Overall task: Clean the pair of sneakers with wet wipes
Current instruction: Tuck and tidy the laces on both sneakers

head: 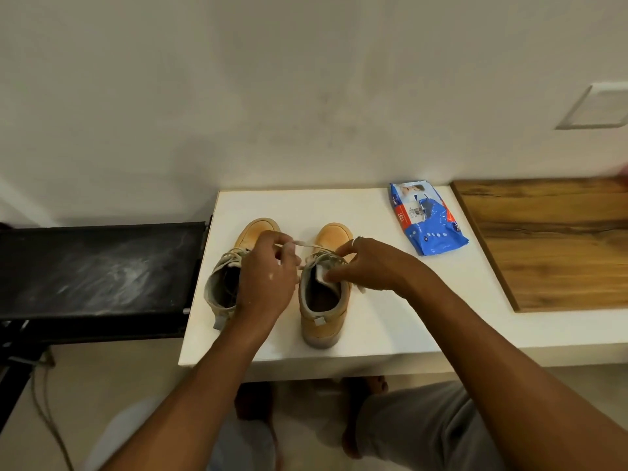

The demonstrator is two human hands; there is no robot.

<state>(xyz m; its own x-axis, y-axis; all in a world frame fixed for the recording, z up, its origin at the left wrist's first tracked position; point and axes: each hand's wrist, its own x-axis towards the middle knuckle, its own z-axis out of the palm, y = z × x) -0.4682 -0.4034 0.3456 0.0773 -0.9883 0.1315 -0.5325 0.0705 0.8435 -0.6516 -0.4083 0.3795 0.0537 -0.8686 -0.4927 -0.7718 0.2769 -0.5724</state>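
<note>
Two tan high-top sneakers stand side by side on the white table (384, 321), toes pointing away from me. My left hand (266, 277) hovers over the left sneaker (224, 283) and pinches a pale lace (304, 245) that runs across to the right sneaker (323, 317). My right hand (367, 266) sits on the top of the right sneaker, fingers curled at its tongue and laces. A blue pack of wet wipes (426, 217) lies flat at the back right of the table, apart from both hands.
A black dusty shelf (98, 270) adjoins the table on the left. A wooden board (557, 243) lies to the right. The wall stands right behind, with a white switch plate (594, 107). My knees and bare feet show below the table edge.
</note>
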